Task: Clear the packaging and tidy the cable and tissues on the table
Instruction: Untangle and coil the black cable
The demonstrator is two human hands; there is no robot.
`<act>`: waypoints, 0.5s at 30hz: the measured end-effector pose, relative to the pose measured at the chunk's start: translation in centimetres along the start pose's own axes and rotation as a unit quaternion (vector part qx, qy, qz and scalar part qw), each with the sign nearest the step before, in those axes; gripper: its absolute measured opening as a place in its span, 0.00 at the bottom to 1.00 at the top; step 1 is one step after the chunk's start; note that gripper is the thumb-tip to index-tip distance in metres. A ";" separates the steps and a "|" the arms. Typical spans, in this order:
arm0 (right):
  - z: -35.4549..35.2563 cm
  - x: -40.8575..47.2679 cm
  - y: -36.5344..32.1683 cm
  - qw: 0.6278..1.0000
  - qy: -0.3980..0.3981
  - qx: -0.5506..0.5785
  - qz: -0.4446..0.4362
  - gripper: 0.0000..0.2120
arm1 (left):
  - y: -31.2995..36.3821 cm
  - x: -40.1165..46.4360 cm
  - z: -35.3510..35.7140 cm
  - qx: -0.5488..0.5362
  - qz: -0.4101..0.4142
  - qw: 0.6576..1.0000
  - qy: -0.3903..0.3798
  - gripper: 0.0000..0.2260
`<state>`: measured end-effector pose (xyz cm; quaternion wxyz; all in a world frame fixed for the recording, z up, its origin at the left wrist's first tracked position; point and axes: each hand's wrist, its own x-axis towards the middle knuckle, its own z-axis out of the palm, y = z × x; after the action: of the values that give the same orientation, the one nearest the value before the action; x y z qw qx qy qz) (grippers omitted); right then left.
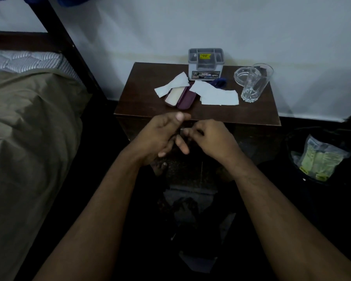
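My left hand [162, 136] and my right hand [209, 138] meet just in front of the small dark table [142, 102]. The right fingers pinch a small pale tip, apparently the end of a thin dark cable [182, 130], against the left fingers. The left thumb points up and its fingers are loosely extended; the rest of the cable is lost in the dark. Two white tissues lie on the table, one [173, 85] at the left and one [217, 95] at the right. Packaging [318, 159] lies in the black bin [292, 138].
An open maroon case [180, 97] lies between the tissues. Behind stand a grey organiser box [205, 63], a blue object [219, 82], a glass ashtray [241, 75] and a drinking glass [255, 82]. A bed [28, 128] runs along the left.
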<state>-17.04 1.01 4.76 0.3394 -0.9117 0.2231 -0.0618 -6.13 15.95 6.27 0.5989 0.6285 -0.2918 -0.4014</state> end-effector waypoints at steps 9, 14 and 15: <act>0.8 -0.8 -3.1 0.940 -0.026 0.338 0.030 0.20 | -1.0 1.6 1.1 0.077 0.054 0.975 0.201 0.13; 1.2 -1.5 -3.1 0.922 -0.198 0.330 -0.026 0.20 | 0.5 1.9 0.5 -0.304 0.044 0.933 0.187 0.22; 1.2 -1.5 -2.9 0.936 -0.201 0.288 -0.030 0.20 | 0.8 1.7 0.2 -0.359 0.041 0.918 0.162 0.23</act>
<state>-16.98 4.33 5.74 0.6232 -0.7746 0.0950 0.0508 -5.35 14.30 6.82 0.8393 0.4152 -0.0530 -0.3469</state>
